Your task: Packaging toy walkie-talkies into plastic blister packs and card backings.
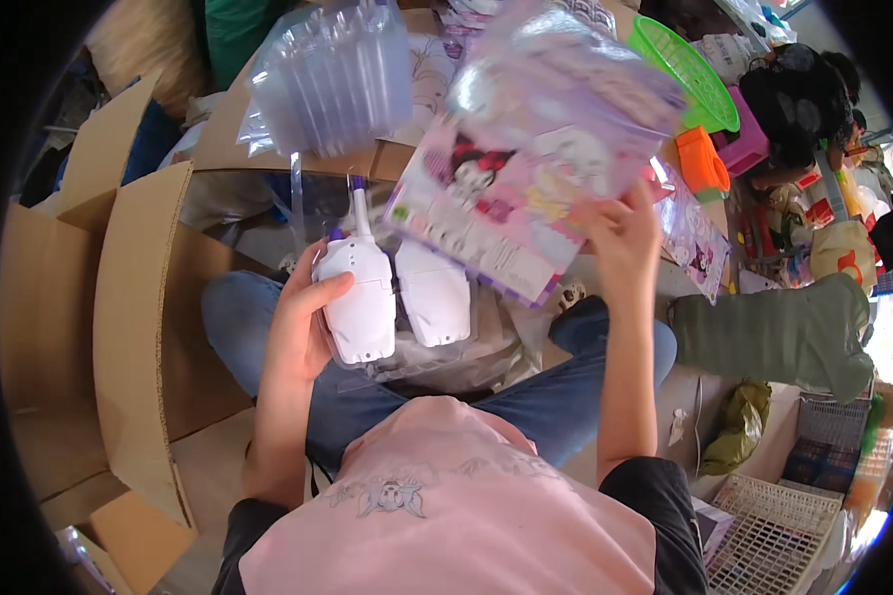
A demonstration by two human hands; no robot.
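My left hand point(303, 317) grips a white toy handset with a purple-tipped antenna point(359, 297), held over my lap. A second white handset point(434, 295) lies right beside it on clear plastic wrap. My right hand point(625, 233) holds up a pink and purple printed card point(491, 203) by its right edge, with a clear plastic blister shell point(575, 84) lying over its upper part. The card is tilted and slightly blurred.
A stack of clear blister trays point(332, 74) rests on a cardboard surface ahead. An open cardboard box point(134, 327) stands at my left. A green basket point(690, 69), orange and pink items, another person point(799, 109) and white wire baskets point(774, 535) are at the right.
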